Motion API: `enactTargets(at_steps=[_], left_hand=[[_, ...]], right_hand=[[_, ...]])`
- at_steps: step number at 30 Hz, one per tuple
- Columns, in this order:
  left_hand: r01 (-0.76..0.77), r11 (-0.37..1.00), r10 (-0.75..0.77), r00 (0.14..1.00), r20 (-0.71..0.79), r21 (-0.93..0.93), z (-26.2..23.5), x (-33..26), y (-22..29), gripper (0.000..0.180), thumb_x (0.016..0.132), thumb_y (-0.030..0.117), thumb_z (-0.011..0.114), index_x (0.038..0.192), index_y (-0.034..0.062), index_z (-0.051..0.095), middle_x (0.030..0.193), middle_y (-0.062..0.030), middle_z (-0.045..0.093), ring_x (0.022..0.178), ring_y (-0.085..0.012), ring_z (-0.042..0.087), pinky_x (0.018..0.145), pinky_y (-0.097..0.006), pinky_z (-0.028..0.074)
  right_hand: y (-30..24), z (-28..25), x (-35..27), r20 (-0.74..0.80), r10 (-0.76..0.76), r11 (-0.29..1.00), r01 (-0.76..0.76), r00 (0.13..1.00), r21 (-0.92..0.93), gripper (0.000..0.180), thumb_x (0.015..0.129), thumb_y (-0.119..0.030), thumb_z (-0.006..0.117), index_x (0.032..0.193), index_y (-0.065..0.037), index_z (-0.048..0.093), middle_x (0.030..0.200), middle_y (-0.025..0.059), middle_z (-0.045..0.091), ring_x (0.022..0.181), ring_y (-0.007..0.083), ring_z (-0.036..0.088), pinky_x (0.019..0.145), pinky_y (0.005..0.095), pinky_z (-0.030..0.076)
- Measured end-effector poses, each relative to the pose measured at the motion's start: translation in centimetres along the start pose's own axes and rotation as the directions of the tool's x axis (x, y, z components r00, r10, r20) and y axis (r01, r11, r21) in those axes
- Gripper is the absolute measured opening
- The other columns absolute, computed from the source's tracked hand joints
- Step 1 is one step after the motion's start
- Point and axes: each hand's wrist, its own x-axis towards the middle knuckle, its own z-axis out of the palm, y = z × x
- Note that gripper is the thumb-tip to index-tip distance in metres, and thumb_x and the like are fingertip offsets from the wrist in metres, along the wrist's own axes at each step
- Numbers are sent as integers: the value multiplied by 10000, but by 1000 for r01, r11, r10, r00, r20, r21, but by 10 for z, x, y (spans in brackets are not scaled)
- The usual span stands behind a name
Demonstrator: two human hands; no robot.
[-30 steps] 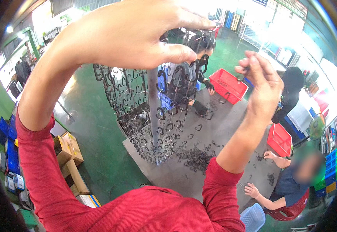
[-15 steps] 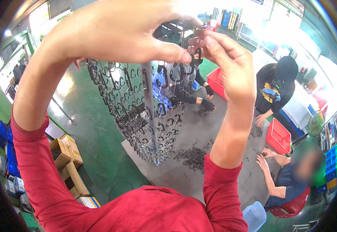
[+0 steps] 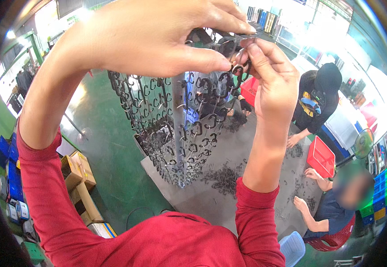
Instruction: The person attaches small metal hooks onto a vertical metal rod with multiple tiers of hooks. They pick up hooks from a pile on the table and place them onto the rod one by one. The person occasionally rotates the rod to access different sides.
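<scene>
Black C-shaped metal pieces hang in long rows on an upright rack in front of me. At its top, my right hand pinches a black C-shaped piece between thumb and fingertips. My left hand reaches across the rack's top from the left, fingers stretched and thumb apart. Its thumb tip is close to the pinched piece, though I cannot tell whether they touch. The rack's upper part is partly hidden behind my left hand.
Below is a grey table with a heap of black pieces and a red crate. Co-workers' hands work along its right and far sides. Cardboard boxes stand left; a light-blue plastic chair or basin is lower right.
Both my hands have shifted slightly right along the rack's top. The rack appears a little further right. The seated co-worker's hands have moved apart.
</scene>
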Motion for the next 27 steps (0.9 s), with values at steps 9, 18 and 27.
enactTargets(at_steps=[9,18,27], left_hand=[[-35,999,37,997,72,-27,2,26,16,504,848,250,543,1202,-96,447,1142,-237,524,1016,-341,542,873,-357,444],[224,970,-234,964,124,91,14,42,21,522,850,259,532,1201,-115,433,1187,-270,492,1089,-347,503,920,-368,414],[256,966,-256,967,6,-27,16,33,1,473,840,276,534,1134,-89,474,1085,-245,533,1007,-335,533,855,-384,431]], right_hand=[[-19,-31,-11,-64,33,999,-31,997,28,152,859,-65,554,915,58,622,716,72,606,650,121,570,597,227,461],[-23,-87,-21,-290,44,998,-58,956,-39,189,859,-85,571,968,64,608,748,97,612,627,157,585,598,244,483],[-19,-147,-26,-172,-165,61,-163,971,-985,282,797,-153,610,1053,-37,616,984,134,650,910,222,630,795,319,469]])
